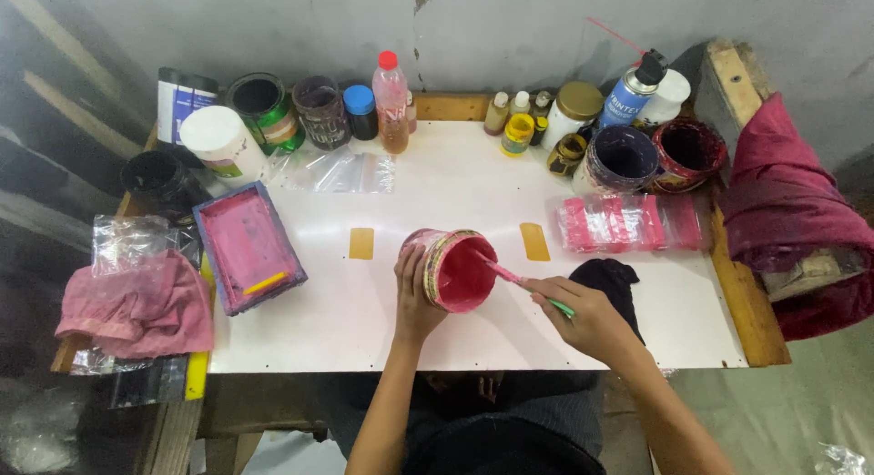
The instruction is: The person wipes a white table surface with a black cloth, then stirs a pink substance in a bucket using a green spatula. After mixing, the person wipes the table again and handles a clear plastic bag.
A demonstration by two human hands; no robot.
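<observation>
White tabletop (437, 193) against grey wall, cans and bottles along frame top | left hand (415, 293) fingers wrapped round tilted pink paint can (452, 268) at frame centre | right hand (583, 316) fingers pinched on green-handled stick (519, 279), tip in the paint | black cloth (608, 279) just behind right hand | pink-coated screen frame (248, 246) at left

Two bare forearms come in from the bottom edge, no sleeves visible up to where the frame cuts them. Both hands, left (416, 298) and right (587, 318), bare: no gloves, rings, watch or bands visible. Slim arms. Below them, dark clothing with faint fine stripes over the lap, detail unclear.
</observation>
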